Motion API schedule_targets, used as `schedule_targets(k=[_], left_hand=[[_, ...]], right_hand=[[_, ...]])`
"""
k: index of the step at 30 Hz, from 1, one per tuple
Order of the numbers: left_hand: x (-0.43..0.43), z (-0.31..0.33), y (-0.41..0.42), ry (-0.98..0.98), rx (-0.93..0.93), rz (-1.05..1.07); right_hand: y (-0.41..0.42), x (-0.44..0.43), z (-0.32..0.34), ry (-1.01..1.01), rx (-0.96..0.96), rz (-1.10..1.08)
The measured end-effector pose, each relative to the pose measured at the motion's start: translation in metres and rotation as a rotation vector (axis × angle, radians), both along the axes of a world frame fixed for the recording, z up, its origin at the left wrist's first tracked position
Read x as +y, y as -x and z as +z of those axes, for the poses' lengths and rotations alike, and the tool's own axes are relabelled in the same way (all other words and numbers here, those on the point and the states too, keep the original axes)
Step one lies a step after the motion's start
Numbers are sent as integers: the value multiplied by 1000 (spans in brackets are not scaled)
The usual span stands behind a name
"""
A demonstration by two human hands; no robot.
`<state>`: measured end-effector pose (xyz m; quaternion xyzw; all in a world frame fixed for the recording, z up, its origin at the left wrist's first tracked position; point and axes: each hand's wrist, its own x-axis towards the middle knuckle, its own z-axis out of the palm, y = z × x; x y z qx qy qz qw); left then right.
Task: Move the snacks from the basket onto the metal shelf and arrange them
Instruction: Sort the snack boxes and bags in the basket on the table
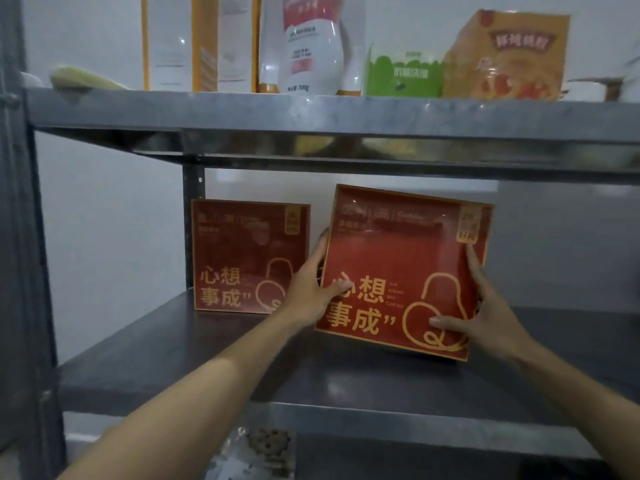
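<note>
"Snack box (401,271) up at the middle board of the metal shelf (173,358), see? Red, with gold lettering, tilted, its top leaning left."

"Who's got it?"

"Both hands. The left hand (311,289) is clamped on the left edge, thumb across the front. The right hand (485,313) grips the right edge, thumb pressed low on the face. From this head-height view I can't tell if the bottom edge is down on the board or just above it."

"So how should it go in?"

"I'd say level it first, set the bottom edge flat, then slide it back until it lines up with the second red box (242,254), which stands upright against the wall just to the left. Keep a small gap so the left fingers don't get pinched between them."

"How many of each?"

"Two red boxes, one held and one standing. On the upper board (311,116) there's one white bottle (311,46), one green carton (401,76), one orange carton (505,57), and tall orange-edged packs (197,39), too blurred to count. One clear bag (263,452) below. No basket in sight."
</note>
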<state>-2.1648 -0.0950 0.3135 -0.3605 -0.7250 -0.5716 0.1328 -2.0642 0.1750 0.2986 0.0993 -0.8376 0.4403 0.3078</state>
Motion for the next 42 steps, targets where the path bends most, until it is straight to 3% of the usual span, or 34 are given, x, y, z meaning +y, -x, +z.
schedule_targets(k=[20,38,42], left_hand=[[35,-19,91,85,-28,276],[49,-26,103,102,30,350],[53,-26,106,134,-28,355]], right_hand=[[121,26,-11,-189,23,-115],[148,42,-13,-303,-12,-101],[149,41,-14,-291,-9,-97]])
